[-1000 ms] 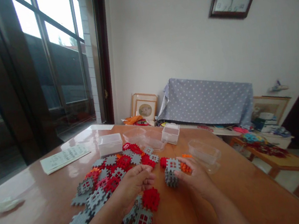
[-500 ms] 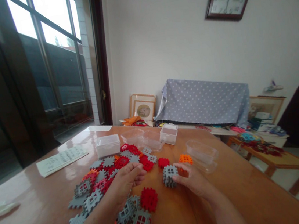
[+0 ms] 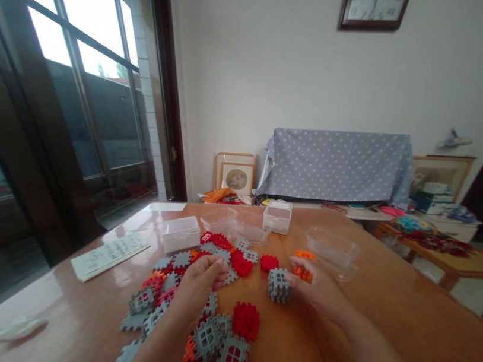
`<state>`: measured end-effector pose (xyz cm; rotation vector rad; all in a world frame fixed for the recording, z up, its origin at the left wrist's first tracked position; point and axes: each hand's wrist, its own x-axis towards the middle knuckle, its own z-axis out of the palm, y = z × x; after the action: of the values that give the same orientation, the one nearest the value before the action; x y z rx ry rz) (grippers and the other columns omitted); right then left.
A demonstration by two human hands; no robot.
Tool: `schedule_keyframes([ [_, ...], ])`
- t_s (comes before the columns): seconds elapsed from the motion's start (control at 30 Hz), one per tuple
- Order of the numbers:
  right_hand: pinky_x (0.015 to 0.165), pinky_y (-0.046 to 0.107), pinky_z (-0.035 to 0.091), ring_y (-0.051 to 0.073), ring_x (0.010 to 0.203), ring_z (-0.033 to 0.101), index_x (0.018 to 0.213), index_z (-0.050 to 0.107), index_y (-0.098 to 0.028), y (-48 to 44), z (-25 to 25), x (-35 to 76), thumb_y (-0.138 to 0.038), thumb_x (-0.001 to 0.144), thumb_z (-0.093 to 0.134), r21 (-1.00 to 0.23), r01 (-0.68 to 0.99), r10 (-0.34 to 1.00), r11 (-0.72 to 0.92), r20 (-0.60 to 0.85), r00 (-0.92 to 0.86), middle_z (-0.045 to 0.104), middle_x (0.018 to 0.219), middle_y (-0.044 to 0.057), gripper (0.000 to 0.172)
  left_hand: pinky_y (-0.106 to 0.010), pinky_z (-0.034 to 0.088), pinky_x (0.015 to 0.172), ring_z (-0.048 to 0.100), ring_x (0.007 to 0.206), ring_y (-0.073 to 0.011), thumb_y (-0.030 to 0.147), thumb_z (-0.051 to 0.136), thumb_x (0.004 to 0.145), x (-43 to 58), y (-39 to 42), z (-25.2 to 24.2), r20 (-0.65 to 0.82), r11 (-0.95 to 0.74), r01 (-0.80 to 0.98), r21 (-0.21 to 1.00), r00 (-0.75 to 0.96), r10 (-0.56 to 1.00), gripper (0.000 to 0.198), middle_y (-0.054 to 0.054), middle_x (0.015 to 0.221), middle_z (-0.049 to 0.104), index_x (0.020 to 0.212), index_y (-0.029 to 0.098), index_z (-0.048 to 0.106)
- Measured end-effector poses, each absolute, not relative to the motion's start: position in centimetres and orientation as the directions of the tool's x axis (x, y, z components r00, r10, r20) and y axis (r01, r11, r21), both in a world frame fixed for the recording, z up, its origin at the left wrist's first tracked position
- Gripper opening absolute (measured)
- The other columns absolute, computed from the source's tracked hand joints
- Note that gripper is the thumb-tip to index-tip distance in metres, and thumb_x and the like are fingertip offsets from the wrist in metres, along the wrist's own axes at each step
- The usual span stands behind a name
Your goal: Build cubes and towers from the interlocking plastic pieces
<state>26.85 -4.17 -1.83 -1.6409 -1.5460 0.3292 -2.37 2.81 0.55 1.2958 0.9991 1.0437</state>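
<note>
My left hand (image 3: 204, 275) hovers over the pile of toothed plastic building tiles, its fingers curled together. Whether it holds a tile cannot be seen. To the right, my right hand (image 3: 313, 279) rests beside a stack of grey window tiles (image 3: 278, 286). Its thumb is at the stack's right edge, and the fingers are apart from the thumb. Just beyond those fingers lie orange tiles (image 3: 303, 273), partly covered by the hand. A red tile (image 3: 269, 262) lies behind the stack, and another red tile (image 3: 246, 322) lies between my forearms.
Clear plastic containers (image 3: 331, 246) and a lidded box (image 3: 181, 235) stand farther back on the wooden table (image 3: 292, 347). A handwritten paper (image 3: 111, 256) lies left of the pile, and a crumpled white wrapper (image 3: 18, 329) is near the left edge.
The view has turned slightly left. My left hand stays over the pile with its fingers curled. My right hand has shifted slightly against the grey stack, its fingers lower over the orange tiles.
</note>
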Motion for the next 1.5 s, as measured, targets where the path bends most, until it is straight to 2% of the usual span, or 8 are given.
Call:
schedule_keyframes([
  [0.2,0.074,0.034,0.05,0.023,0.081,0.065,0.091,0.071,-0.021,-5.3,0.0,23.5,-0.051,0.092,0.052,-0.697,0.677,0.854,0.238,0.481,0.195,0.073,0.087,0.007,0.036,-0.028,0.041,0.069,0.058,0.069,-0.0185,0.04,0.065,0.08,-4.3,4.8,-0.4,0.174,-0.184,0.237,0.954,0.062,0.983,0.024,-0.001,0.075,0.067,0.091,0.018,0.065],
  [0.4,0.063,0.027,0.046,0.018,0.069,0.06,0.086,0.067,-0.022,-6.2,-0.3,20.6,-0.046,0.095,0.048,-0.7,0.648,0.901,0.3,0.432,0.05,0.067,0.074,0.002,0.032,-0.041,0.034,0.097,0.055,0.108,-0.0293,0.026,0.059,0.082,-3.5,3.5,-0.5,0.319,-0.428,0.729,0.534,0.295,0.901,0.022,-0.009,0.106,0.069,0.102,0.025,0.069],
  [0.67,0.067,0.028,0.045,0.018,0.073,0.062,0.083,0.065,-0.023,-5.6,-0.8,19.8,-0.041,0.095,0.048,-0.664,0.688,0.926,0.293,0.376,-0.032,0.068,0.077,0.001,0.027,-0.059,0.001,0.114,0.038,0.131,-0.036,0.014,0.059,0.076,-1.8,3.6,-2.1,0.304,-0.527,0.811,0.256,0.45,0.84,0.021,-0.009,0.114,0.067,0.085,0.027,0.073],
  [0.93,0.065,0.027,0.044,0.017,0.07,0.061,0.084,0.067,-0.023,-5.7,-1.0,19.5,-0.038,0.094,0.048,-0.661,0.677,0.92,0.323,0.388,-0.059,0.068,0.075,0.001,0.026,-0.056,0.006,0.116,0.044,0.125,-0.0341,0.015,0.05,0.082,-1.5,3.3,-2.4,0.296,-0.561,0.754,0.343,0.48,0.826,0.025,-0.012,0.112,0.067,0.094,0.023,0.071],
  [1.07,0.065,0.028,0.043,0.018,0.072,0.063,0.084,0.067,-0.023,-5.7,-1.0,19.2,-0.037,0.094,0.049,-0.681,0.659,0.926,0.319,0.371,-0.066,0.068,0.076,0.001,0.024,-0.049,0.024,0.108,0.051,0.107,-0.0306,0.022,0.054,0.084,-1.0,2.8,-1.0,0.306,-0.513,0.671,0.536,0.411,0.858,0.013,-0.01,0.099,0.066,0.086,0.023,0.067],
  [1.23,0.072,0.031,0.049,0.021,0.079,0.066,0.117,0.065,-0.024,-5.6,-1.7,18.6,-0.041,0.091,0.055,-0.811,0.526,0.93,0.255,0.355,0.097,0.071,0.087,0.003,0.033,-0.028,0.038,0.073,0.05,0.076,-0.0183,0.04,0.06,0.087,-0.1,2.0,0.4,0.216,-0.273,0.115,0.955,0.361,0.907,0.019,-0.002,0.079,0.058,0.083,0.021,0.061],
  [1.37,0.065,0.03,0.05,0.02,0.076,0.065,0.13,0.056,-0.022,-5.4,-1.7,18.0,-0.049,0.09,0.056,-0.945,0.258,0.955,0.199,0.246,0.164,0.07,0.091,0.004,0.048,-0.026,0.04,0.075,0.055,0.081,-0.0156,0.038,0.062,0.089,0.8,0.8,0.6,0.128,0.01,-0.276,0.961,0.478,0.869,0.019,-0.002,0.086,0.06,0.091,0.019,0.059],
  [1.5,0.059,0.026,0.047,0.019,0.077,0.063,0.112,0.064,-0.021,-5.3,-1.1,18.1,-0.051,0.092,0.054,-0.985,-0.006,0.967,0.172,0.168,0.194,0.069,0.093,0.005,0.037,-0.027,0.042,0.08,0.059,0.085,-0.0162,0.035,0.065,0.089,1.2,-0.5,0.9,0.07,0.189,-0.359,0.914,0.599,0.798,0.018,-0.004,0.087,0.061,0.09,0.018,0.059],
])
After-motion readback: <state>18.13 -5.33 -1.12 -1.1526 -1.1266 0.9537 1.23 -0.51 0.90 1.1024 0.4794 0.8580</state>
